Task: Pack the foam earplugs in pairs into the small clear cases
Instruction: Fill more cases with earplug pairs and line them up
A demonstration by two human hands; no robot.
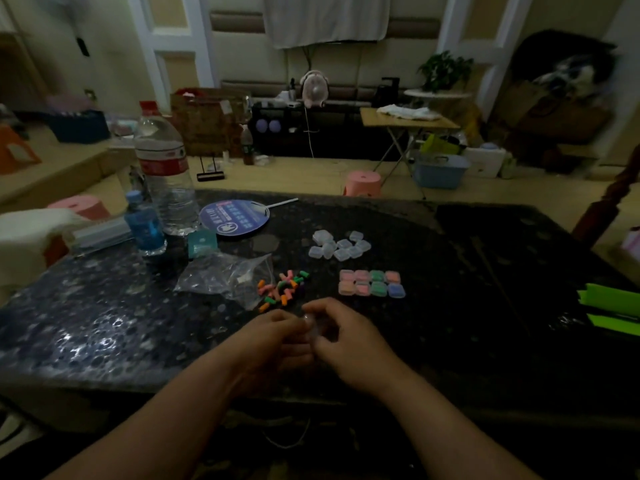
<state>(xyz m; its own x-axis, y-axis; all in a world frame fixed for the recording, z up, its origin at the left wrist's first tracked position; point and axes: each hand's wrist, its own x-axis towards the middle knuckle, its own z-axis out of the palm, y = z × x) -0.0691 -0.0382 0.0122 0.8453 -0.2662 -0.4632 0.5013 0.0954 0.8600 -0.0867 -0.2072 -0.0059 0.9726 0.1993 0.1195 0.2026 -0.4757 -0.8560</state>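
A loose pile of foam earplugs (282, 287) in orange, pink, green and purple lies on the dark table (104, 323). Behind it to the right sits a heap of empty clear cases (339, 244). Several filled cases (371, 283) stand in two neat rows right of the pile. My left hand (273, 337) and my right hand (346, 336) meet just in front of the pile, and together their fingertips hold a small clear case (313, 325). Whatever is inside it is hidden by my fingers.
A crumpled clear plastic bag (225, 275) lies left of the earplugs. Further back on the left are a large water bottle (164, 174), a small blue bottle (145, 225), a teal box (202, 242) and a round blue fan (233, 216). Green paper (613, 304) lies at the right edge.
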